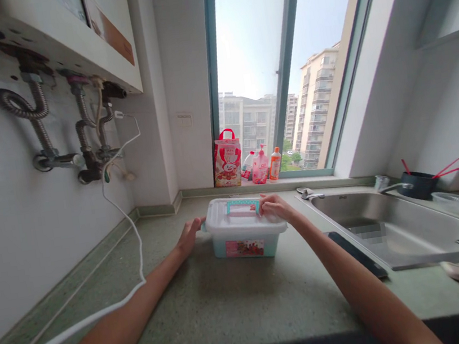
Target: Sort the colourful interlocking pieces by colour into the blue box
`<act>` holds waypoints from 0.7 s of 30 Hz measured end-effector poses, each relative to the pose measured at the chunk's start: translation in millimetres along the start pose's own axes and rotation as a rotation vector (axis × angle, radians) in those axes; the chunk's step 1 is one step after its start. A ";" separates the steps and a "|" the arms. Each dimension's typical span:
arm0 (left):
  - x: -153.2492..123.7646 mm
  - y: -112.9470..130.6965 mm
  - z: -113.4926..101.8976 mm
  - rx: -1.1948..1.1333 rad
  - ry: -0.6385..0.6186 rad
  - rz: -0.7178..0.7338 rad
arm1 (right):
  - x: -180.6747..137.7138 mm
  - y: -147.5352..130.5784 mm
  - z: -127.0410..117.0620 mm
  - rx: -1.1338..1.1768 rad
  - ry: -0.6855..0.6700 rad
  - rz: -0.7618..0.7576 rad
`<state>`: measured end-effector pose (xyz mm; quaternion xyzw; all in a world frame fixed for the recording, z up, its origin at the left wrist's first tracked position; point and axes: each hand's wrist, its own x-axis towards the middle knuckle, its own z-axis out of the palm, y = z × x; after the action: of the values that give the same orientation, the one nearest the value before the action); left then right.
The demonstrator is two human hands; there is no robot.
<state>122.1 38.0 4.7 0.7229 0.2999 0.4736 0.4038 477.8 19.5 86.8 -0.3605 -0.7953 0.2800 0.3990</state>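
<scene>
1. Pale plastic meets both hands: the left hand [190, 235] has its fingers curled at the left end of a lidded box [242, 233]. I can't tell from here whether they grip it.
2. The right hand [275, 209] lies over the right side of the white lid [219, 219], fingers bent beside the right end of the carrying handle [242, 204]; whether they close on anything is hidden from me.
3. The box sits upright on the green speckled counter [180, 310], between the two hands, a picture label [244, 248] on its near side.
4. Just right of the right forearm, a dark flat object [358, 256] lies along the steel sink [410, 243].
5. On the far sill, a red-handled bag [227, 164] stands left of a pink pump bottle [260, 169] and an orange bottle [275, 166], before the window [252, 32].
6. Far right, a black pot [417, 185] holds red sticks [447, 170], near a clear bowl [458, 201].
7. At left, a white cable [139, 241] hangs below a white wall unit [74, 40] with metal hoses [36, 99].
</scene>
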 end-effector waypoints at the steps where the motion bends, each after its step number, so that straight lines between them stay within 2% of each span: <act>1: -0.3 1.4 0.2 0.048 0.021 0.017 | 1.4 2.4 0.0 0.011 -0.002 0.007; 5: -1.9 11.3 3.3 0.233 0.165 0.100 | 0.7 9.1 -0.7 0.024 0.014 -0.004; 8: -3.7 20.1 5.4 0.297 0.293 0.089 | -1.1 11.4 -1.8 0.019 0.019 -0.027; 14: -9.6 29.6 12.2 0.292 0.252 0.145 | -3.0 19.1 -4.4 0.023 0.035 -0.050; 21: -12.0 29.3 26.0 0.294 0.305 0.138 | -7.3 18.4 -4.6 0.057 0.055 -0.035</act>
<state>143.3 6.0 19.0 0.7128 0.3730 0.5552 0.2109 491.1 25.2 72.6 -0.3427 -0.7819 0.2855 0.4356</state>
